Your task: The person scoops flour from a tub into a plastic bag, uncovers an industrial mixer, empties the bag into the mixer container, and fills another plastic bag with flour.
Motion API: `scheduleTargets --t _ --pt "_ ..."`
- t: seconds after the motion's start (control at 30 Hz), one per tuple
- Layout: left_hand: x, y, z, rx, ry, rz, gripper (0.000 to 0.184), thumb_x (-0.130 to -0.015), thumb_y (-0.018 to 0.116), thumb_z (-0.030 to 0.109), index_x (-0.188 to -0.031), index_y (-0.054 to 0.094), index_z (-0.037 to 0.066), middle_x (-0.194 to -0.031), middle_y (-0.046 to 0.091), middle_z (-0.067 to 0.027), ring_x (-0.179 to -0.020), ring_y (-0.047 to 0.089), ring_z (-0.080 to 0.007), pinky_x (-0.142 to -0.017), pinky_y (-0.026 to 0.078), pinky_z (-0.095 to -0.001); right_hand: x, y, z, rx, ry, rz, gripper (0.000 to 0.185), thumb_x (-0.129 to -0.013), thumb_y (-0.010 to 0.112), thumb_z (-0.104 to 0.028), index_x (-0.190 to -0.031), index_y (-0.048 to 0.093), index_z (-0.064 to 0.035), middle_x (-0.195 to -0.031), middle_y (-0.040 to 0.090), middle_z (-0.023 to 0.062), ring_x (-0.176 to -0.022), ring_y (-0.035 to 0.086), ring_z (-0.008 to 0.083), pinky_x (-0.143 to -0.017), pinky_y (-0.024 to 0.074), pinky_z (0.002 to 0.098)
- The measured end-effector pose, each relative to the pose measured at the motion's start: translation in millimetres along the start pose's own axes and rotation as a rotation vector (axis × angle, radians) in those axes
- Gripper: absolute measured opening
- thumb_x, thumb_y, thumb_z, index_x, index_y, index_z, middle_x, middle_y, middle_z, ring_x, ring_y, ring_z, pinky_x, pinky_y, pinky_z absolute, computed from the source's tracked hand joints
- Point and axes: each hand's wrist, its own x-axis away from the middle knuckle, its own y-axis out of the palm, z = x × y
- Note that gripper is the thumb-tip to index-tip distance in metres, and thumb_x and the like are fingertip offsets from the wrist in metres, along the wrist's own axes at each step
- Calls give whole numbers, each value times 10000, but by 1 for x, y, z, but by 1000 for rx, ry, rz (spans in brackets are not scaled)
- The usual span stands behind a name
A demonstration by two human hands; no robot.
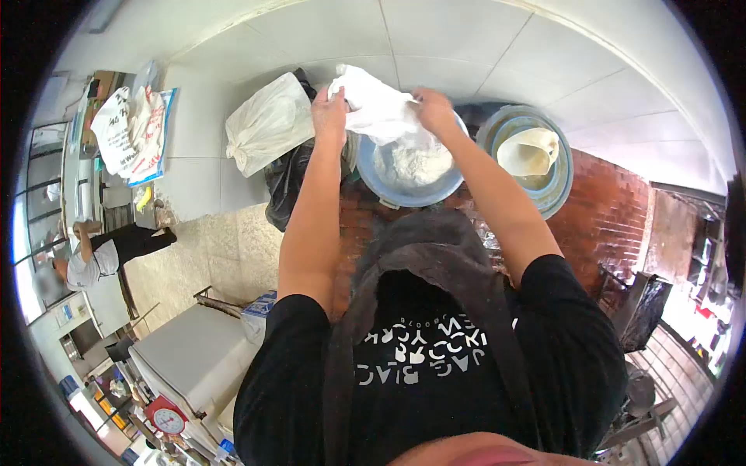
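Both my hands grip a white sack [374, 107] held up above a light blue basin [378, 188]. My left hand [329, 116] is closed on the sack's left edge. On the other side my right hand [435, 110] is closed on the sack's right end, over the basin's far rim. White powder [416, 161], which looks like flour, lies heaped in the basin below. The sack hangs tilted, its lower edge close to the powder. Its contents, if any, are hidden.
A tied whitish sack [268, 128] leans by the wall, above a black plastic bag [289, 182]. Right of the basin, nested tubs [565, 171] hold a cream-coloured scoop-like vessel [528, 151]. A red scale [165, 418] stands lower left. Another person [97, 256] stands far left.
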Motion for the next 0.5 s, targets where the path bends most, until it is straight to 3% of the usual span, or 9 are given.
scheduleTargets --t 0.03,0.07,0.17,0.2,0.3,0.37,0.4,0.5 --pt "2 -11 10 -184 89 52 213 -869 588 20 -1079 615 -3 -913 668 -100 -797 642 -200 -719 508 -341 7 1 13 46 -55 85 297 -798 625 -193 -1083 653 -115 -1148 600 206 -1050 583 385 -890 488 454" --pt "6 -28 18 -672 572 47 227 -795 606 -7 -1017 652 14 -900 686 -161 -803 664 -254 -721 503 -348 17 -8 18 88 26 132 282 -782 620 -167 -1059 649 -117 -1089 606 190 -1019 595 367 -866 494 451" --pt "15 -62 21 -831 348 91 269 -751 603 -13 -1005 668 42 -898 674 -216 -815 665 -308 -736 495 -352 32 -24 24 105 186 167 290 -761 628 -127 -1050 633 -111 -1041 604 175 -987 593 364 -861 489 447" --pt "19 -73 17 -1006 537 97 243 -769 588 3 -1001 659 13 -889 668 -236 -808 656 -329 -712 490 -358 33 -26 19 92 221 159 300 -758 634 -121 -1057 627 -107 -1047 600 175 -986 587 371 -871 482 446" --pt "26 -91 9 -791 240 131 185 -797 570 22 -958 647 -26 -846 672 -212 -768 653 -308 -678 490 -357 29 -26 -5 -52 103 467 306 -752 633 -92 -1058 619 -87 -1094 579 175 -1011 568 367 -904 466 439" --pt "33 -88 -2 -8 -45 51 200 -878 528 112 -1007 612 -16 -731 609 -87 -673 599 -182 -603 465 -300 42 -49 -80 48 -71 576 302 -740 647 -101 -1041 625 -85 -1099 570 189 -1002 558 384 -904 460 449" --pt "43 -80 11 104 -100 0 210 -884 524 126 -1023 607 -9 -713 590 -71 -645 573 -156 -581 448 -289 51 -55 -116 100 -156 625 300 -735 654 -105 -1033 628 -84 -1102 565 195 -997 553 393 -904 457 455" --pt "48 -73 31 322 -120 -158 245 -905 511 171 -1039 597 -15 -678 542 -28 -600 513 -117 -564 417 -275 66 -49 -163 -44 -337 276 339 -722 671 -125 -1058 631 -117 -1135 565 171 -1046 523 402 -935 434 467"
